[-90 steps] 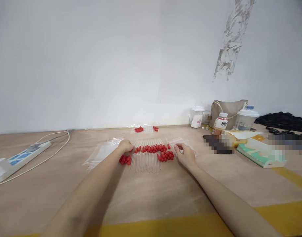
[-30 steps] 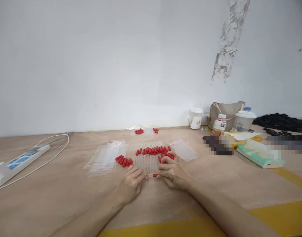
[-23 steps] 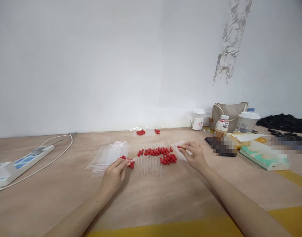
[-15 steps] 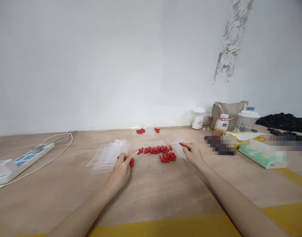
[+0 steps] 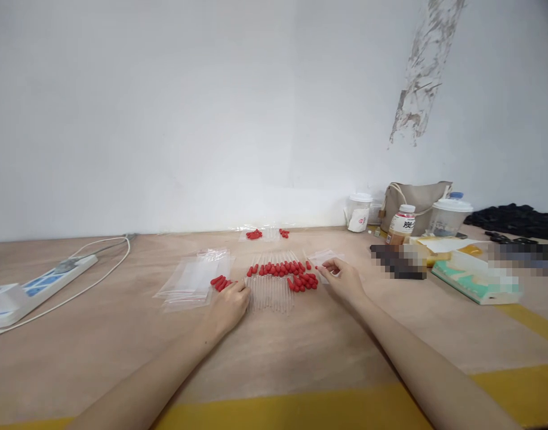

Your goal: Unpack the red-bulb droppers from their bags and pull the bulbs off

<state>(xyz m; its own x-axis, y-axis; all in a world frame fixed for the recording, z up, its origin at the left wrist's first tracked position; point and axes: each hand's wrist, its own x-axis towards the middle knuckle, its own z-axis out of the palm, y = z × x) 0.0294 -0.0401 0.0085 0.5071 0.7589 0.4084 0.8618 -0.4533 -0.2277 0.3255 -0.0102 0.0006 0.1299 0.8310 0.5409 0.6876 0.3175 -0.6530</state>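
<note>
Glass dropper tubes (image 5: pixel 271 295) lie side by side in a row on the table. Above them is a line of droppers with red rubber bulbs (image 5: pixel 280 269) on their ends. Two small heaps of loose red bulbs flank the row, a left heap (image 5: pixel 219 282) and a right heap (image 5: pixel 303 282). My left hand (image 5: pixel 230 304) rests by the tubes' left end, fingers closed; what they pinch is hidden. My right hand (image 5: pixel 344 280) pinches a small red bulb (image 5: pixel 317 268) beside a clear bag (image 5: pixel 326 258), right of the droppers.
A stack of zip bags (image 5: pixel 191 280) lies left of my left hand. Further left is a power strip (image 5: pixel 45 286) with a cable. A bagged dropper set (image 5: pixel 265 235) lies by the wall. Cups, a bottle (image 5: pixel 400 226) and a tissue pack (image 5: pixel 477 279) stand at right.
My left hand has moved right and down to the tubes, uncovering the left heap of bulbs. My right hand has moved left towards the dropper row with the red bulb.
</note>
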